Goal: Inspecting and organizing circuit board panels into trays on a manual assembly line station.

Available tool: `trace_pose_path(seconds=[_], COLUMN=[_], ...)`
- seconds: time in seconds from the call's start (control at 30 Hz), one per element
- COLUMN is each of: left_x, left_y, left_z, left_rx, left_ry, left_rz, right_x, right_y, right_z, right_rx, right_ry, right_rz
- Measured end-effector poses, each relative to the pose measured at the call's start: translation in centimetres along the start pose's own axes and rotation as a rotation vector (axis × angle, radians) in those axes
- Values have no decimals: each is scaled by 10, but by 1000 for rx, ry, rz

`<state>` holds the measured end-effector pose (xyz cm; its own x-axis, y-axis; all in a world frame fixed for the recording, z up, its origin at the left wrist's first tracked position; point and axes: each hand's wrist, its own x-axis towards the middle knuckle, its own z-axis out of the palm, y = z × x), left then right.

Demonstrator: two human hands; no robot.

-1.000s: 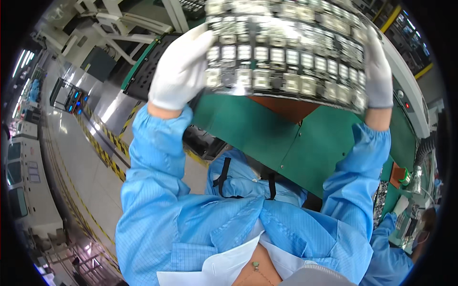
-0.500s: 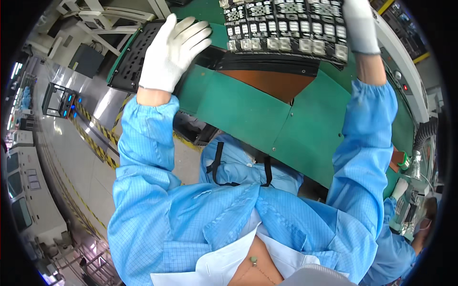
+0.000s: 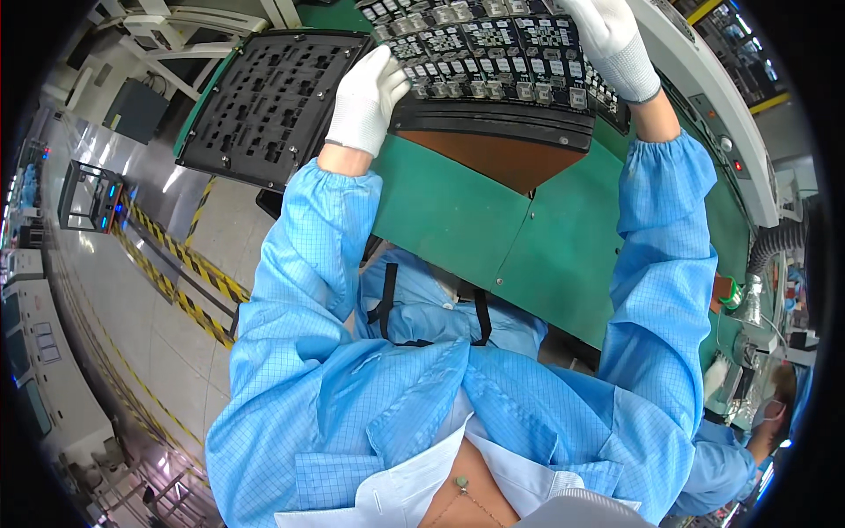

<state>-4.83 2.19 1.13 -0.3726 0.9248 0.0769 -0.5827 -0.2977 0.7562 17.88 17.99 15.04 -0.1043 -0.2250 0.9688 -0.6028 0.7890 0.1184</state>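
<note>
Both hands gloved white, sleeves blue. Left hand (image 3: 365,101) lies flat on the left edge of the board panel (image 3: 493,44), fingers spread and released, not clenched; fingertips rest on the parts near the panel's left end. Right hand (image 3: 607,40) is at the panel's right side, fingers curled over the top of it; can't tell if it's a real grip, palm side hidden. Panel is a dark sheet of many small boards in rows, sitting on a black carrier (image 3: 493,132) at the top of the green bench (image 3: 475,229). A brown plate (image 3: 493,158) shows just under the carrier's front edge. Black fixture tray (image 3: 264,101) with cutouts sits just left of the left hand, tilted, apart from the panel. Yellow-black floor tape (image 3: 176,264) runs below it. Another person (image 3: 748,431) in blue works at lower right, well apart.
</note>
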Motion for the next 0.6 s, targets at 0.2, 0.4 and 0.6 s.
trace_pose_path(seconds=[0.2, 0.4, 0.6], left_x=[-20, -30, -36], left_y=[9, 8, 7], left_z=[18, 29, 39], left_rx=[29, 81, 29], left_ry=[-45, -57, -147], left_rz=[13, 54, 68], right_x=[1, 15, 46], right_y=[1, -32, -69], right_z=[-12, -11, -32], right_rx=[158, 422, -500], right_ry=[-95, -38, -535], right_rz=[161, 453, 588])
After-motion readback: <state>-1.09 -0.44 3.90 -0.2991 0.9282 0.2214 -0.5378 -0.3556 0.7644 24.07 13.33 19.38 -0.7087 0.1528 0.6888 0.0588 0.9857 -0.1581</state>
